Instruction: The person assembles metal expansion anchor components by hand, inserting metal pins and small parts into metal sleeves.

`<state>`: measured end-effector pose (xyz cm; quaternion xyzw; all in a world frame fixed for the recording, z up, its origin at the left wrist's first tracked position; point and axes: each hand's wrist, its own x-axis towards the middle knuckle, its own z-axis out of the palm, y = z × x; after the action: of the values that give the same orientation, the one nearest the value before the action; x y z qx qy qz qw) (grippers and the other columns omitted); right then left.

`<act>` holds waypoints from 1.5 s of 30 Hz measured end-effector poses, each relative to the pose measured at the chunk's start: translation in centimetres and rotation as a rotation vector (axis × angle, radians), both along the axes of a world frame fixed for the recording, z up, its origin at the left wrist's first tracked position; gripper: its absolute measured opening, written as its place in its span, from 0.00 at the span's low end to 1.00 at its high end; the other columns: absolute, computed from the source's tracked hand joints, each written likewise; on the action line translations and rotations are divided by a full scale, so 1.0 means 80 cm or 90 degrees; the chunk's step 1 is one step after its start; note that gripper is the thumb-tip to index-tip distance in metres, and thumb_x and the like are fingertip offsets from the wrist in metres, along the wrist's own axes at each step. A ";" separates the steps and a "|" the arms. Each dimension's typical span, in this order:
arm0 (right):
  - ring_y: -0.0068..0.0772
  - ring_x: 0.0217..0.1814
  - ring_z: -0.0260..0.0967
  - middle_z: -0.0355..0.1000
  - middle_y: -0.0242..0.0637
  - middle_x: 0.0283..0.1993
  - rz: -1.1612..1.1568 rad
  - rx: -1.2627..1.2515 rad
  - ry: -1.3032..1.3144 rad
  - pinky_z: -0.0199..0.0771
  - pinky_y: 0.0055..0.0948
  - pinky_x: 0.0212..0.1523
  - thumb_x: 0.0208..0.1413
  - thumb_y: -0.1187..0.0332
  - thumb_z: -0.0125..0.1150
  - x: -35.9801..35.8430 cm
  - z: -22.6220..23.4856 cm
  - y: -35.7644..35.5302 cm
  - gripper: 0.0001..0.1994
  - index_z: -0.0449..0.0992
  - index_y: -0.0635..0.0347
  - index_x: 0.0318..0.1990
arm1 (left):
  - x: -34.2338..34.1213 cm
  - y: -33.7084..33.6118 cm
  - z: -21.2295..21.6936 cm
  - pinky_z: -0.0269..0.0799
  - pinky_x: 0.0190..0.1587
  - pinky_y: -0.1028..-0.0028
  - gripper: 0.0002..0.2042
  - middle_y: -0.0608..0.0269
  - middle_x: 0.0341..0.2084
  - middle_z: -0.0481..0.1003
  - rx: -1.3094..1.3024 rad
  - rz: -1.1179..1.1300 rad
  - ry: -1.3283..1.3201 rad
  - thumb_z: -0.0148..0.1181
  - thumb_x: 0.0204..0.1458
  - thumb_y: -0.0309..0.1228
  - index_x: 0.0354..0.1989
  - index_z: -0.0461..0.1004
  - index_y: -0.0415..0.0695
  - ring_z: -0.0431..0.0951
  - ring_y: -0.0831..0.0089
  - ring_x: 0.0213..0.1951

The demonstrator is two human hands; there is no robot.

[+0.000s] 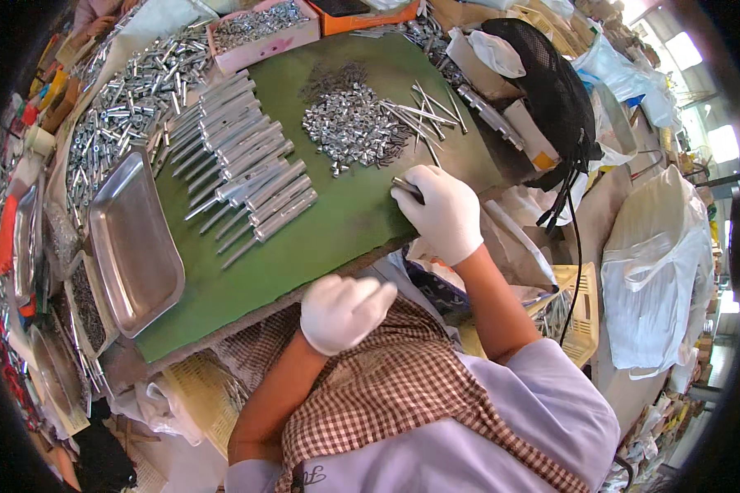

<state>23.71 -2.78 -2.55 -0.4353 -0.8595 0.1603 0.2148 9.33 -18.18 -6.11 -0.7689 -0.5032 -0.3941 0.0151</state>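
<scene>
Head: right hand (442, 212) (palm-down) pinches metal (406, 190)

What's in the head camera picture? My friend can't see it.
A white-gloved right hand holds a small metal piece at a green worktop; the gloved left hand, blurred, is near the worktop's front edge. Silvery metal rods lie in a row there, left of a pile of small metal parts.

Left gloved hand (345, 314): motion-blurred; whether it holds anything, cannot tell. Right gloved hand (444, 209): its grip hides part of a metal cylinder (406, 189). Heaped dark screws (333, 80): too small to tell singly. Orange box (370, 20) cut off by upper edge; lavender shirt (543, 394) by lower edge.
</scene>
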 end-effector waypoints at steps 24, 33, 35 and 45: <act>0.33 0.30 0.74 0.76 0.41 0.29 -0.127 0.130 0.348 0.72 0.26 0.36 0.54 0.69 0.63 -0.014 -0.036 0.013 0.07 0.78 0.62 0.36 | 0.045 -0.017 -0.008 0.74 0.41 0.62 0.18 0.56 0.40 0.75 -0.105 -0.027 -0.080 0.55 0.51 0.27 0.52 0.73 0.44 0.77 0.57 0.39; 0.41 0.32 0.76 0.76 0.42 0.31 -0.099 0.185 0.319 0.74 0.30 0.35 0.51 0.71 0.64 -0.016 -0.033 0.007 0.05 0.78 0.61 0.34 | -0.146 0.053 0.064 0.70 0.45 0.57 0.11 0.57 0.39 0.75 -0.121 0.439 0.204 0.61 0.48 0.34 0.41 0.76 0.48 0.75 0.55 0.42; 0.42 0.31 0.75 0.76 0.42 0.31 -0.099 0.201 0.326 0.74 0.31 0.34 0.50 0.71 0.65 -0.013 -0.033 0.005 0.04 0.78 0.61 0.33 | -0.158 0.061 0.059 0.70 0.45 0.58 0.12 0.57 0.39 0.74 -0.166 0.429 0.217 0.61 0.48 0.35 0.41 0.76 0.48 0.75 0.55 0.42; 0.37 0.30 0.74 0.75 0.41 0.30 -0.082 0.179 0.397 0.73 0.28 0.34 0.52 0.75 0.62 -0.008 -0.030 0.008 0.05 0.77 0.62 0.36 | -0.166 0.050 0.058 0.69 0.47 0.58 0.14 0.51 0.42 0.75 -0.154 0.409 0.018 0.63 0.48 0.31 0.42 0.73 0.40 0.75 0.53 0.43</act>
<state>23.09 -2.16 -4.98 -0.3848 -0.7370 0.1516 0.5346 -3.94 -14.22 -1.51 -0.5725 -0.7628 -0.2957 0.0541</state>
